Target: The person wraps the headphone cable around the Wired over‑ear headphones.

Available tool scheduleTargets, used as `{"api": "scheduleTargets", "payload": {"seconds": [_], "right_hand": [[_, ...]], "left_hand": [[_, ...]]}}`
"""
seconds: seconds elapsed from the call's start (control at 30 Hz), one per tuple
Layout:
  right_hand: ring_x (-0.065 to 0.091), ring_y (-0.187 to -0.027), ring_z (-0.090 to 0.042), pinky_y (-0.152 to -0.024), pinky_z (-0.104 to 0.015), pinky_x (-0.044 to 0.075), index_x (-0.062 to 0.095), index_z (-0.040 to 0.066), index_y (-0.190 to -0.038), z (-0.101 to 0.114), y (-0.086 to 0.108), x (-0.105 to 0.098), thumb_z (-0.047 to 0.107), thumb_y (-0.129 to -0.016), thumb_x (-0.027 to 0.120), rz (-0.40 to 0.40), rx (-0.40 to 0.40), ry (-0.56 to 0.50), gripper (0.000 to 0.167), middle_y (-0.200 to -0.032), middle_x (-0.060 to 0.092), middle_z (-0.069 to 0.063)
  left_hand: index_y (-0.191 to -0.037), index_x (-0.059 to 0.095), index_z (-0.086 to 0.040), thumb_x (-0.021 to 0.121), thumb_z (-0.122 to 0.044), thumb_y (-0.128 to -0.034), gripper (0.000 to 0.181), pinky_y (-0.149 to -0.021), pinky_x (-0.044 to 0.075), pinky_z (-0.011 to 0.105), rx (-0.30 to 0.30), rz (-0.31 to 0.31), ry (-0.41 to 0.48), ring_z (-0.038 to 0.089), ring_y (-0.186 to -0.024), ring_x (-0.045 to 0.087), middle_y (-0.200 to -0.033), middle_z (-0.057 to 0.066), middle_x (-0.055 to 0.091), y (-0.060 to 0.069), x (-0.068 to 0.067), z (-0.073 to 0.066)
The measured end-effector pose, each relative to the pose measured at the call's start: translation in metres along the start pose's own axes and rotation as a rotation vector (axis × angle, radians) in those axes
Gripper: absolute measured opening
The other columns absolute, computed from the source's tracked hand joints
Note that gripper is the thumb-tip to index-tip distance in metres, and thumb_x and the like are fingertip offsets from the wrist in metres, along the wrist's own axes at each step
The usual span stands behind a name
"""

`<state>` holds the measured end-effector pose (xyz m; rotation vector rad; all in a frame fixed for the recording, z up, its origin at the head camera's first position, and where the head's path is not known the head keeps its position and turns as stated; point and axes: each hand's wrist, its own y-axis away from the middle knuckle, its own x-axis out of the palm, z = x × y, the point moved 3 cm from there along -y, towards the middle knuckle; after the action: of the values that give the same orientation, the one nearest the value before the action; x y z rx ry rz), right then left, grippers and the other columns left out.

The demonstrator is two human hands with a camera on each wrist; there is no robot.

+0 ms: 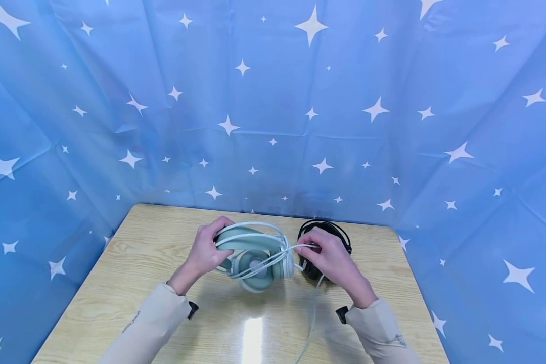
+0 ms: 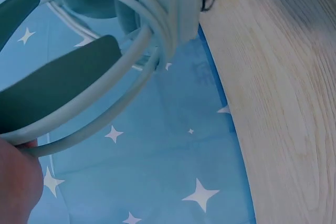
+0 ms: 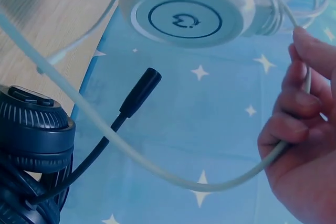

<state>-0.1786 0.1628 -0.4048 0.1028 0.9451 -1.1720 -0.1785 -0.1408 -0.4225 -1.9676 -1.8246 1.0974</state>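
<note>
Held up over the table, a pale green and white headset (image 1: pixel 255 273) hangs from my left hand (image 1: pixel 208 247), which grips its headband (image 2: pixel 79 100). The headset's pale cable (image 3: pixel 131 153) is looped around the band and ear cups. My right hand (image 1: pixel 329 255) pinches that cable beside the right ear cup (image 3: pixel 189 17), and a length of it runs through the curled fingers (image 3: pixel 294 103). From there the cable drops toward the table's front. A thin pale stalk (image 3: pixel 73 48) sticks out near the ear cup.
Behind and below my right hand, a black headset (image 1: pixel 311 270) lies on the wooden table (image 1: pixel 154 268). Its boom microphone (image 3: pixel 140 93) points upward in the right wrist view. A blue curtain (image 1: pixel 273 101) with white stars surrounds the table's back and sides.
</note>
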Motion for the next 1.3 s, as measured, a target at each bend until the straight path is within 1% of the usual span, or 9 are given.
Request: {"api": "scheduleTargets", "payload": {"seconds": [0.23, 0.4, 0.57, 0.63, 0.77, 0.87, 1.0, 1.13, 1.3], "right_hand": [[0.058, -0.075, -0.005, -0.067, -0.025, 0.052, 0.076, 0.018, -0.101, 0.001, 0.0, -0.003, 0.011, -0.093, 0.076, -0.042, -0.041, 0.015, 0.01, -0.096, 0.065, 0.012], [0.065, -0.083, -0.008, -0.073, -0.024, 0.058, 0.077, 0.017, -0.101, 0.001, -0.001, -0.006, 0.012, -0.092, 0.077, -0.075, -0.034, -0.07, 0.01, -0.099, 0.067, 0.008], [0.061, -0.081, -0.009, -0.069, -0.021, 0.052, 0.077, 0.018, -0.103, 0.002, -0.003, -0.006, 0.01, -0.095, 0.074, -0.086, -0.056, -0.099, 0.012, -0.101, 0.068, 0.005], [0.059, -0.081, -0.009, -0.067, -0.022, 0.049, 0.077, 0.019, -0.104, 0.002, -0.004, -0.005, 0.009, -0.096, 0.073, -0.082, -0.069, -0.108, 0.013, -0.103, 0.068, 0.005], [0.059, -0.084, -0.01, -0.069, -0.023, 0.049, 0.077, 0.019, -0.105, 0.001, -0.007, -0.002, 0.007, -0.096, 0.072, -0.06, -0.091, -0.14, 0.016, -0.103, 0.068, 0.006], [0.06, -0.084, -0.011, -0.07, -0.024, 0.049, 0.077, 0.019, -0.107, 0.0, -0.01, 0.0, 0.007, -0.096, 0.071, -0.048, -0.114, -0.144, 0.017, -0.101, 0.069, 0.005], [0.06, -0.084, -0.011, -0.071, -0.024, 0.049, 0.077, 0.017, -0.109, -0.001, -0.013, 0.005, 0.005, -0.097, 0.069, -0.032, -0.136, -0.161, 0.018, -0.1, 0.07, -0.002], [0.06, -0.084, -0.011, -0.072, -0.026, 0.05, 0.077, 0.01, -0.11, 0.006, -0.015, 0.01, 0.002, -0.099, 0.065, 0.041, -0.077, -0.208, 0.018, -0.1, 0.07, -0.002], [0.055, -0.071, -0.017, -0.065, -0.026, 0.047, 0.075, 0.003, -0.114, -0.005, -0.013, 0.018, -0.001, -0.101, 0.06, 0.134, -0.025, -0.266, 0.021, -0.086, 0.062, 0.002]], "left_hand": [[-0.105, 0.066, -0.006, 0.063, 0.017, -0.0694, 0.042, -0.069, 0.045, 0.029, -0.101, 0.091, 0.18, 0.015, -0.074, 0.055, -0.088, 0.002, 0.064, 0.0, -0.005, -0.003], [-0.105, 0.063, -0.002, 0.059, 0.016, -0.0718, 0.038, -0.07, 0.045, 0.03, -0.108, 0.156, 0.296, 0.017, -0.074, 0.052, -0.087, 0.003, 0.06, -0.001, -0.009, -0.004], [-0.103, 0.061, -0.002, 0.057, 0.011, -0.0712, 0.034, -0.07, 0.043, 0.03, -0.134, 0.189, 0.396, 0.018, -0.073, 0.049, -0.084, 0.0, 0.057, -0.003, -0.009, -0.001], [-0.103, 0.06, -0.002, 0.056, 0.01, -0.0713, 0.034, -0.064, 0.04, 0.029, -0.137, 0.207, 0.463, 0.018, -0.066, 0.045, -0.078, -0.001, 0.053, -0.003, -0.009, 0.001], [-0.105, 0.057, -0.003, 0.049, 0.01, -0.0731, 0.035, -0.044, 0.025, 0.028, -0.121, 0.27, 0.696, 0.019, -0.048, 0.028, -0.066, 0.0, 0.039, -0.002, -0.007, 0.005], [-0.107, 0.056, -0.005, 0.046, 0.01, -0.0738, 0.038, -0.039, 0.017, 0.03, -0.102, 0.315, 0.835, 0.02, -0.044, 0.02, -0.063, 0.002, 0.034, -0.002, -0.006, 0.007], [-0.109, 0.058, -0.007, 0.045, 0.01, -0.0747, 0.041, -0.039, 0.018, 0.03, -0.087, 0.332, 0.888, 0.021, -0.043, 0.021, -0.064, 0.003, 0.037, -0.003, -0.005, 0.009], [-0.111, 0.059, -0.008, 0.043, 0.012, -0.0758, 0.044, -0.037, 0.016, 0.03, -0.088, 0.332, 0.967, 0.02, -0.041, 0.019, -0.062, 0.004, 0.035, -0.003, -0.003, 0.008], [-0.113, 0.06, -0.008, 0.037, 0.016, -0.0739, 0.051, -0.037, 0.014, 0.029, -0.068, 0.356, 1.101, 0.015, -0.04, 0.017, -0.059, 0.001, 0.029, -0.002, -0.001, 0.009]]}}
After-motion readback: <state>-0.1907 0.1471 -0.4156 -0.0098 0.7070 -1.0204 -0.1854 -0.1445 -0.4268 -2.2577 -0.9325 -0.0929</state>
